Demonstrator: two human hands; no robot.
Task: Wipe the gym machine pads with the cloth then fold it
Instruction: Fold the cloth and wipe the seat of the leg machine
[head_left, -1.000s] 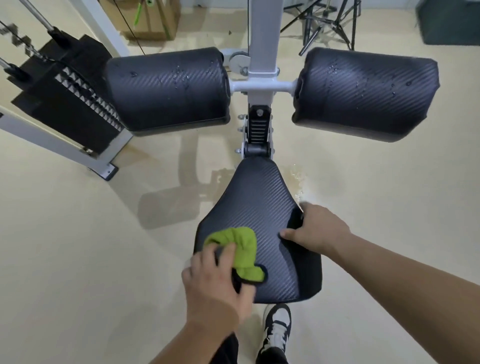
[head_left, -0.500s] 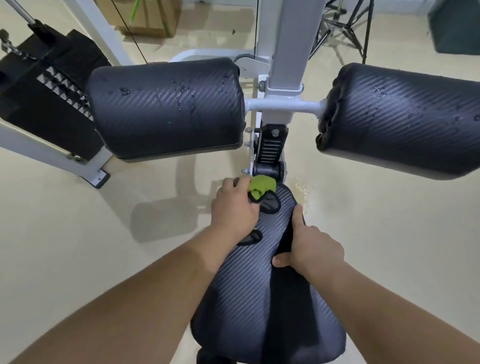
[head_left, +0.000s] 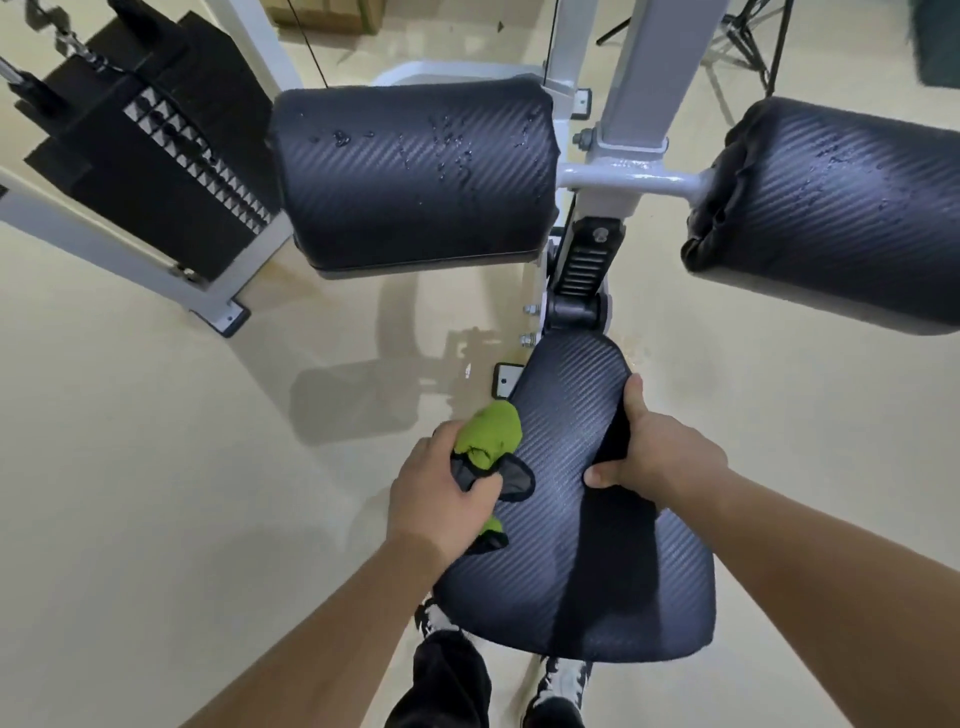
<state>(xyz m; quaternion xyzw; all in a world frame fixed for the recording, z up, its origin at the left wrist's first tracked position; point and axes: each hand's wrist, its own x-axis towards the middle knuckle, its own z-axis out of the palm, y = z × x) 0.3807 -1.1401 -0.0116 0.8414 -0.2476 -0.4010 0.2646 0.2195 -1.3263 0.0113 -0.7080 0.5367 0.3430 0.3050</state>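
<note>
The black seat pad (head_left: 566, 545) of the gym machine fills the lower middle. My left hand (head_left: 441, 493) holds a bunched green cloth with a dark edge (head_left: 491, 436) against the seat's left rim. Gripping the seat's right rim is my right hand (head_left: 660, 457), thumb on top. Above hang two black roller pads, the left one (head_left: 410, 176) and the right one (head_left: 831, 208), both dotted with water drops.
The white frame post (head_left: 649, 83) and black hinge (head_left: 582, 275) rise behind the seat. A black weight stack (head_left: 145, 130) with its white base stands at the left. A tripod (head_left: 748, 36) and a cardboard box (head_left: 332, 15) lie further back. My shoes (head_left: 561, 686) show under the seat.
My left hand has drawn the cloth back from the seat's far tip to its left edge. The right hand keeps its grip on the right rim. My head has pulled back.
</note>
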